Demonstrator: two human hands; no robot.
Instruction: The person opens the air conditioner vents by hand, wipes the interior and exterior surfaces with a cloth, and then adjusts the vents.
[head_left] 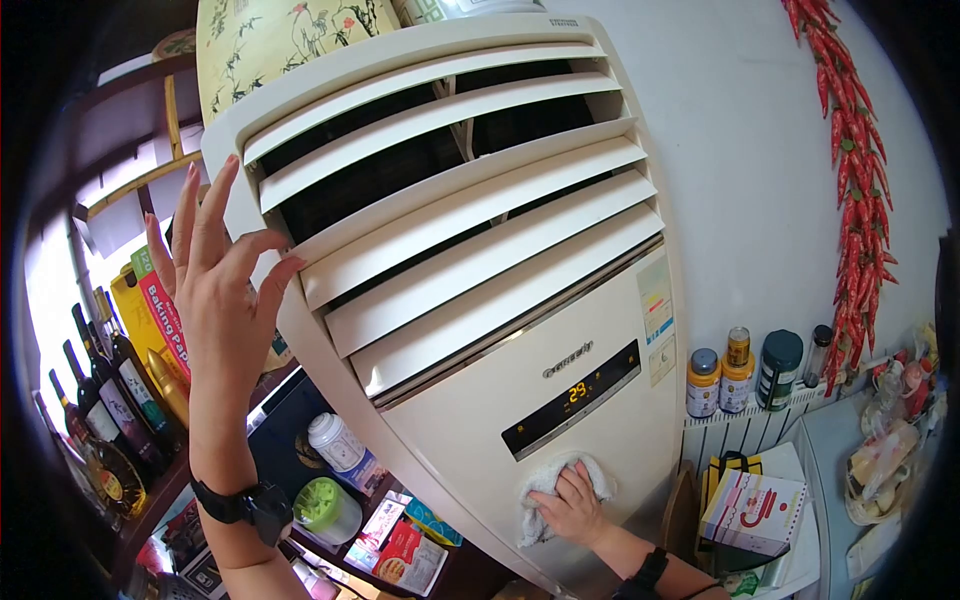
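A tall white standing air conditioner (450,430) fills the middle of the view, its slatted vent at the top and a lit display (572,398) reading 29 below. My left hand (215,255) is at the vent's left side, thumb and index finger pinching the end of a white louver (470,215); the other fingers are raised and spread. Lower down, my right hand (572,505) presses a white cloth (540,505) flat against the front panel, just under the display. The cloth is bunched around my fingers and partly covered by them.
Shelves on the left hold several dark bottles (130,380), a baking paper box (160,310) and a green-rimmed container (325,508). On the right, jars (703,385) stand on a white radiator (720,432), above a white-and-pink box (755,510). Red chili strings (858,200) hang on the wall.
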